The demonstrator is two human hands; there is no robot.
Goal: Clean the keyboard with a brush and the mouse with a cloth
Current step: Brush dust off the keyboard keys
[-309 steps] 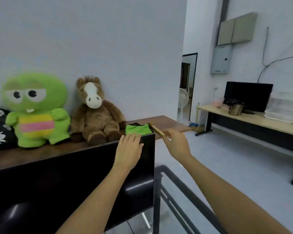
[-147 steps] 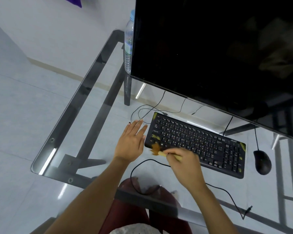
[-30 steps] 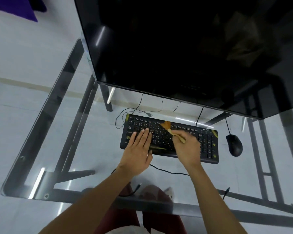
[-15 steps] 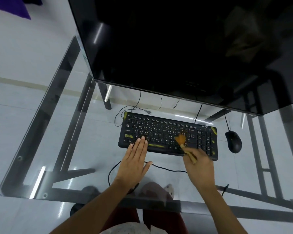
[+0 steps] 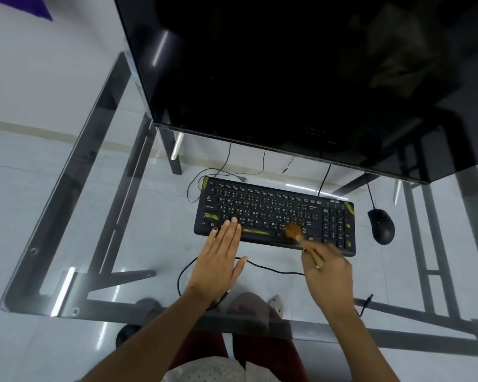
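Note:
A black keyboard [image 5: 273, 210] with yellow smears lies on the glass desk under the monitor. My right hand [image 5: 328, 274] grips the wooden handle of a small brush [image 5: 298, 234], whose tan bristles touch the keys in the lower right of the letter block. My left hand [image 5: 222, 252] lies flat with straight fingers, its fingertips resting on the keyboard's lower left edge. A black mouse [image 5: 381, 226] sits to the right of the keyboard, untouched. No cloth is in view.
A large black monitor [image 5: 287, 73] overhangs the far side of the glass desk [image 5: 66, 244]. Loose cables [image 5: 268, 268] run along the near side of the keyboard and behind it. My knees show through the glass below.
The brush has swept down from the middle rows to the bottom right keys. My left hand stays at the keyboard's lower left edge.

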